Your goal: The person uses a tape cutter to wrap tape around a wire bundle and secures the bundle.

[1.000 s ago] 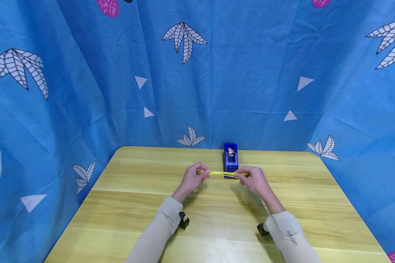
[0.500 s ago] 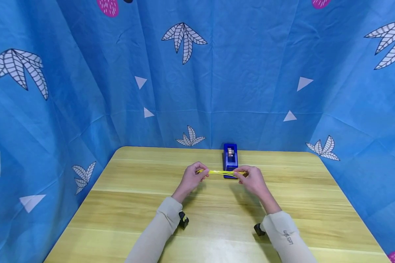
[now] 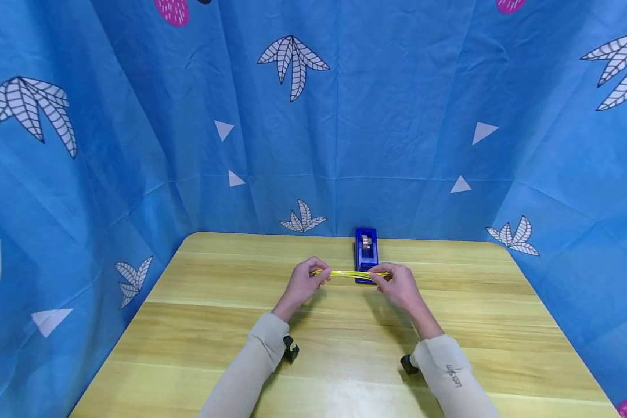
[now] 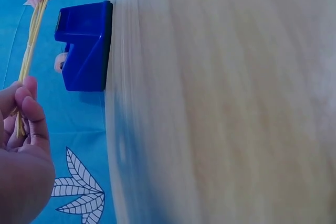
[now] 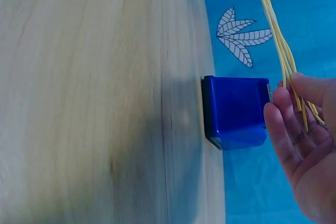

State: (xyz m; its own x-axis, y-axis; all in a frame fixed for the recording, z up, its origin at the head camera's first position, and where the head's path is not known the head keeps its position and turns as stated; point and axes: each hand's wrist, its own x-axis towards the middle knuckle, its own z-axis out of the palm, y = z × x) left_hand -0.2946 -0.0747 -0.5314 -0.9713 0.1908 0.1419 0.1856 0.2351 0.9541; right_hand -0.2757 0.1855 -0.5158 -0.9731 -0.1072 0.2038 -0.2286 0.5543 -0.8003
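A bundle of thin yellow wires (image 3: 349, 273) stretches nearly level between both hands, above the table. My left hand (image 3: 304, 282) pinches one end between thumb and fingers, and short tips poke out below the grip in the left wrist view. At the other end my right hand (image 3: 400, 287) pinches the wires with thumb and forefinger; loose ends fan over its fingers (image 5: 283, 135) in the right wrist view. A pale band (image 4: 29, 43) shows around the bundle's middle. Just behind the wires, a blue tape dispenser (image 3: 366, 247) with a small tape roll stands on the table.
The wooden table (image 3: 230, 348) reaches back to a blue patterned curtain (image 3: 397, 116), which also hangs at both sides. A dark wrist camera sits at each sleeve cuff (image 3: 269, 330).
My right hand has shifted slightly to the left, and its forearm with it. Both hands keep their pinch on the wires. My left hand and the tape dispenser have hardly moved.
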